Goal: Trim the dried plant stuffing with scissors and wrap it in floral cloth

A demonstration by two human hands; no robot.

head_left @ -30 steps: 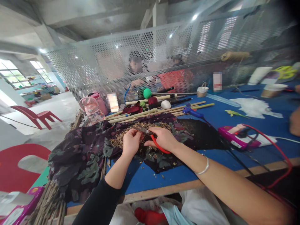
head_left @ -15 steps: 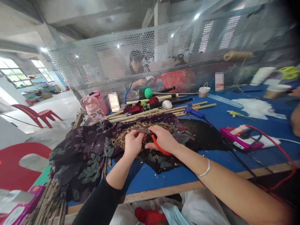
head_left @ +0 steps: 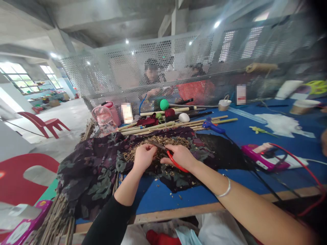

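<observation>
My right hand [head_left: 178, 156] is closed around a pair of scissors [head_left: 173, 160] with red handles, the blades pointing up and left. Close to the blades, my left hand [head_left: 145, 157] has its thumb and fingers pinched together; whatever they hold is too small to make out. Under both hands lies a heap of dry brown plant bits [head_left: 133, 149], spread on a dark floral cloth [head_left: 87, 173]. Small pale scraps are scattered on the blue table [head_left: 150, 195] in front of the cloth.
Behind the heap lie bamboo sticks [head_left: 219, 121], yarn balls [head_left: 164, 104] and a blue glue gun [head_left: 213, 126]. A pink bag [head_left: 104, 117] stands at left, a purple power strip [head_left: 265, 157] with cables at right. Dry stalks [head_left: 55, 217] lean front left. A perforated metal screen [head_left: 114, 71] crosses the back.
The camera view has shifted slightly, so the scene sits a little lower and to the right. My left fingers are now a bit farther from the scissors' blades, which show more clearly.
</observation>
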